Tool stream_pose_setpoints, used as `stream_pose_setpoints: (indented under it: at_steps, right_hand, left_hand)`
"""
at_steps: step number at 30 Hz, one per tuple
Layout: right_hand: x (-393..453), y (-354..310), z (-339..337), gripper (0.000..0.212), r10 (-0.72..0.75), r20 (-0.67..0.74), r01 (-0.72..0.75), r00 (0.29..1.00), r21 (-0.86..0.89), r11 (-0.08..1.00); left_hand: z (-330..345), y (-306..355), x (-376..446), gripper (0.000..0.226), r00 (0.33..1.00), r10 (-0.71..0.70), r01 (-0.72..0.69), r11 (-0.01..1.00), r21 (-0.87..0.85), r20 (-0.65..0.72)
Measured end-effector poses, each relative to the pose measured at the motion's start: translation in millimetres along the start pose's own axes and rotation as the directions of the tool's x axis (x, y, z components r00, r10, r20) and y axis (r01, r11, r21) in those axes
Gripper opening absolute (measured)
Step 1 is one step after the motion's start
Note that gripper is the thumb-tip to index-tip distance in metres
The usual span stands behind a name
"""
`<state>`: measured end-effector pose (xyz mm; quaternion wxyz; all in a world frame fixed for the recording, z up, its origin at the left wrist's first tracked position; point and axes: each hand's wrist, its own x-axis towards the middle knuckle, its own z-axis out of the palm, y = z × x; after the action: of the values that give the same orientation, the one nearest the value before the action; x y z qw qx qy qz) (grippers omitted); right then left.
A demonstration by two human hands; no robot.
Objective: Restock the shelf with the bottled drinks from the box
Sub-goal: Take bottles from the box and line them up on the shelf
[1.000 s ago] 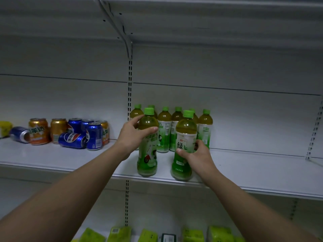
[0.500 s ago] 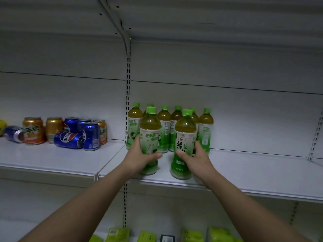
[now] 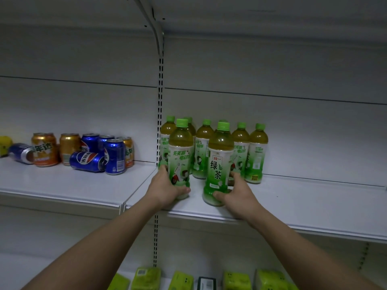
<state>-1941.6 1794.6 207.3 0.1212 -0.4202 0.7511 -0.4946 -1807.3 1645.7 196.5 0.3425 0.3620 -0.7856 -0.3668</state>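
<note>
- Left hand [image 3: 165,190]: wrapped around the lower body of the left front bottle [image 3: 180,155], thumb across the front near its base. The bottle stands upright on the shelf [image 3: 293,204].
- Right hand [image 3: 237,195]: closed on the lower part of the right front bottle [image 3: 220,162], thumb at the front, fingers round the far side. This bottle is also upright on the shelf, near the front edge.
- The two held bottles stand just beside each other, with a narrow gap between them.
- Back row of bottles [image 3: 249,151]: green caps, amber-green liquid, upright, close behind the held pair, near the back panel.
- Cans [image 3: 92,152]: orange and blue, on the adjoining shelf section to the left; two blue ones lie on their sides.
- Lower shelf: green packets [image 3: 146,278], partly in view.
</note>
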Motion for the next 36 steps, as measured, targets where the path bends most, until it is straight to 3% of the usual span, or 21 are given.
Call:
stream_pose_setpoints:
  at_steps: [7,20,28,33,36]
  right_hand:
    - [36,-4,38,0.057,-0.046,-0.007,0.046,0.999,0.015,0.999]
    - [97,-6,104,0.061,-0.083,-0.113,0.076,0.990,-0.064,0.995]
    - [110,1,120,0.052,-0.109,-0.151,0.106,0.982,-0.026,0.994]
    - [109,3,124,0.064,-0.150,-0.131,0.148,0.980,-0.025,0.989]
    - [110,5,124,0.062,-0.152,-0.134,0.149,0.979,-0.034,0.988]
  left_hand:
    - [-12,-18,19,0.067,0.999,-0.016,0.014,0.999,-0.038,-0.048]
    - [-10,-40,63,0.060,0.985,-0.053,0.040,0.996,-0.077,-0.163]
    - [-2,-53,78,0.072,0.973,-0.049,0.047,0.999,-0.014,-0.225]
    - [-2,-52,78,0.088,0.957,-0.083,0.078,0.997,-0.030,-0.277]
    - [-3,-52,76,0.087,0.949,-0.108,0.097,0.994,-0.053,-0.297]
